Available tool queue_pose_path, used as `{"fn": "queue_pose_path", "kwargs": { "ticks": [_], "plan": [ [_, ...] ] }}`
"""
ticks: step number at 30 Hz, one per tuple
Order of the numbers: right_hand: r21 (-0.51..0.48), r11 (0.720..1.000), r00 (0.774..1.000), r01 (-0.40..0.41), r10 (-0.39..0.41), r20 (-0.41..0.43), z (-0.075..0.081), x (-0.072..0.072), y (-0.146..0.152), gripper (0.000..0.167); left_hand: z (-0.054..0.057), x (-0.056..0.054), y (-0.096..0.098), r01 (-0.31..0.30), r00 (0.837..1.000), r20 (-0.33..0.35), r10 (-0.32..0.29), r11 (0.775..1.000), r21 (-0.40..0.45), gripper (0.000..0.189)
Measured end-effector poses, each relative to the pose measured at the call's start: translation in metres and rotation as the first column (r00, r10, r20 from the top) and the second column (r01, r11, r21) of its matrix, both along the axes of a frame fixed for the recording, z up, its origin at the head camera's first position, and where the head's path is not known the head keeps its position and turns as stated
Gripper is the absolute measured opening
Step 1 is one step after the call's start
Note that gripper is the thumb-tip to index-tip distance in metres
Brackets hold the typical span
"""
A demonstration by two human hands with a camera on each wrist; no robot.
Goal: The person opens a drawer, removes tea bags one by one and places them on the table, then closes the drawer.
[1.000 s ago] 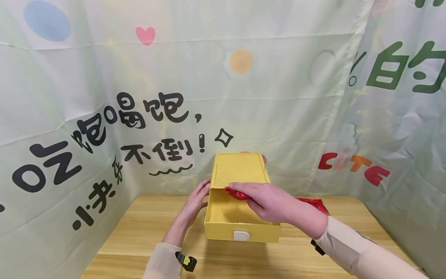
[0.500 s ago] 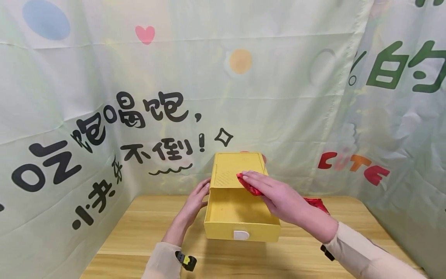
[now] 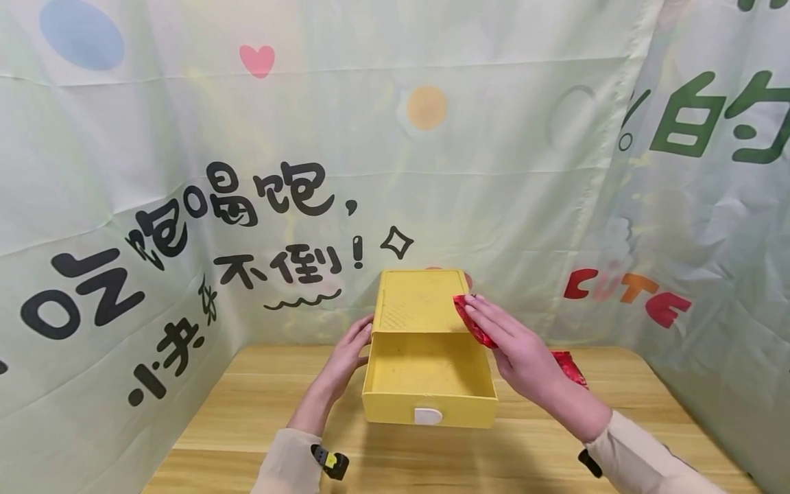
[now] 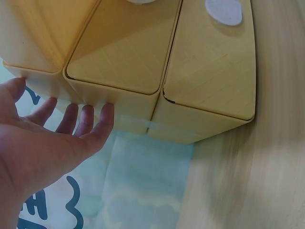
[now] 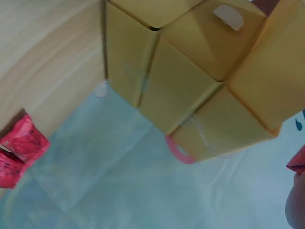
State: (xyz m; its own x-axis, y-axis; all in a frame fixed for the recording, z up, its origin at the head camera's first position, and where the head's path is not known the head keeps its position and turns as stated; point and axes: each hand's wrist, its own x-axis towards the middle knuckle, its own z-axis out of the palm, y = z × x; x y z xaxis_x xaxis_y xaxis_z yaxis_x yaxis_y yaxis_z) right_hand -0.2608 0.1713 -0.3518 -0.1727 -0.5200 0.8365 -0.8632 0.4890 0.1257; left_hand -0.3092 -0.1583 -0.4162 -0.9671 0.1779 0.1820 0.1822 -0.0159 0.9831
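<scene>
A yellow drawer box stands on the table against the back cloth. Its top drawer, with a white tab handle, is pulled out and nothing shows inside. My left hand touches the box's left side; in the left wrist view its extended fingertips press against the upper tier. At the box's upper right edge, my right hand holds a shiny red packet between thumb and fingers. Only a corner of that packet enters the right wrist view.
More red packets lie on the wooden table to the right, partly behind my right forearm; the right wrist view shows two packets. Printed cloth hangs behind and at both sides. The box has three stacked tiers.
My right hand has moved rightward with the red packet, from above the open drawer to the box's right edge, uncovering the drawer's inside. The left hand has stayed in place.
</scene>
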Motion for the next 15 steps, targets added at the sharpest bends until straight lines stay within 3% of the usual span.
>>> {"fn": "queue_pose_path", "kwargs": {
  "ticks": [3,7,15],
  "plan": [
    [-0.033,0.999,1.000,0.013,-0.013,-0.009,-0.008,-0.003,0.005,0.041,0.000,0.000,0.000,0.002,1.000,0.001,-0.002,1.000,0.002,0.054],
    [-0.084,0.996,0.999,0.033,-0.034,-0.013,-0.018,-0.007,0.010,0.064,0.000,0.000,0.000,0.005,1.000,0.000,-0.005,1.000,0.005,0.054],
    [-0.139,0.987,0.997,0.081,-0.080,0.009,-0.039,-0.012,0.018,0.070,0.000,0.000,0.000,0.004,1.000,0.002,-0.004,1.000,0.007,0.054]
  ]
}}
